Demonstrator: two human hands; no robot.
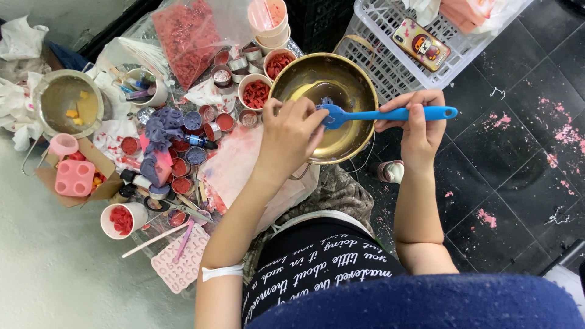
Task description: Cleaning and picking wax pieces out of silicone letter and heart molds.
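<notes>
My right hand [419, 125] grips the handle of a blue silicone spatula [390, 114], held level over a gold metal bowl [359, 85]. The spatula's blade points left, above the bowl's middle. My left hand [291, 134] pinches at that blade with its fingertips, which touch a small purple-blue lump on it. Inside, the bowl looks shiny, with a dark smear near the blade.
Left of the bowl lie several small tins and white cups of red pieces [256, 92], a purple wax cluster [159, 129], pink moulds [74, 177] [181, 261], a steel pot [68, 102] and a bag of red bits [187, 36]. A white basket [390, 55] holds a phone [421, 44].
</notes>
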